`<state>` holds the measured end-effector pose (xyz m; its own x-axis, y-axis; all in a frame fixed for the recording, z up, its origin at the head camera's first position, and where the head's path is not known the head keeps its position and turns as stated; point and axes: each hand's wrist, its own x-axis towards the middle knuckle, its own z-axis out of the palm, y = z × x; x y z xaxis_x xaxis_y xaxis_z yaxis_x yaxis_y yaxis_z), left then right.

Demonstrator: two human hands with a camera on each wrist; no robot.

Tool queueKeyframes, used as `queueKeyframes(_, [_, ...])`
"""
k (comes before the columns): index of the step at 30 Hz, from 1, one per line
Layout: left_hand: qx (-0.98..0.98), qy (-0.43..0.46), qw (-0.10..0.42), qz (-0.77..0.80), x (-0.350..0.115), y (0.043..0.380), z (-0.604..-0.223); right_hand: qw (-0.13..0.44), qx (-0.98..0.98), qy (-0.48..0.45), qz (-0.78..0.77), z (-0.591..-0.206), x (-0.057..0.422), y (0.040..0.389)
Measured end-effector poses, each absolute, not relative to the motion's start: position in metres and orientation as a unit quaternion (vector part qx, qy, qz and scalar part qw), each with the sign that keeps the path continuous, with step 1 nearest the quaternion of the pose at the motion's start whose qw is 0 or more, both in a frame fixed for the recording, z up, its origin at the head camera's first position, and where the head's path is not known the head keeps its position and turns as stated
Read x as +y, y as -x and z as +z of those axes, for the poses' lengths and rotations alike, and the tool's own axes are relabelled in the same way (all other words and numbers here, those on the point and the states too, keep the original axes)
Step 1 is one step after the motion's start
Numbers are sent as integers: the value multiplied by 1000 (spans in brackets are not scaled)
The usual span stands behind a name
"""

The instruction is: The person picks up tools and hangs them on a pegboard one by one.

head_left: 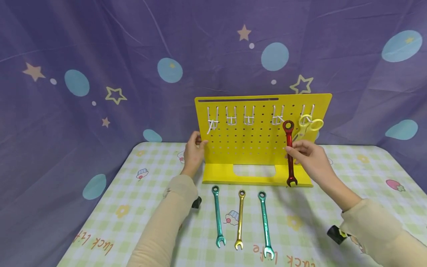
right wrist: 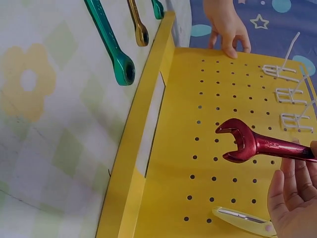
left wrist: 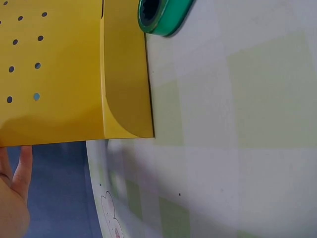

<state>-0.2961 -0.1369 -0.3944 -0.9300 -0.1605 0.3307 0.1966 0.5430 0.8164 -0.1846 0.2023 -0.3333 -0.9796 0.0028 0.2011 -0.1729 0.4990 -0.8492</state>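
Note:
A red ratchet wrench (head_left: 289,148) stands upright before the right part of a yellow pegboard (head_left: 240,148), ring end up. My right hand (head_left: 308,157) pinches its shank between thumb and fingers; the open jaw (right wrist: 242,141) points down toward the board's base. Its ring is right at the tip of a white hook (head_left: 278,118). At the board's left edge, my left hand (head_left: 194,152) grips it with the thumb in front, the other fingers partly hidden behind. Yellow scissors (head_left: 305,126) hang from the rightmost hook, close to my right hand.
On the checkered tablecloth (head_left: 160,207) before the board lie a teal wrench (head_left: 218,218), a gold wrench (head_left: 240,220) and another teal wrench (head_left: 265,222). More white hooks (head_left: 231,118) line the board's upper part. A purple curtain (head_left: 213,44) hangs behind.

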Motion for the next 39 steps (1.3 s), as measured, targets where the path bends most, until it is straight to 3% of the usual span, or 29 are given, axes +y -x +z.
queueKeyframes(39, [-858,9,189,-477,-136,296,-395,74,-869,-29,488,-341,195,234])
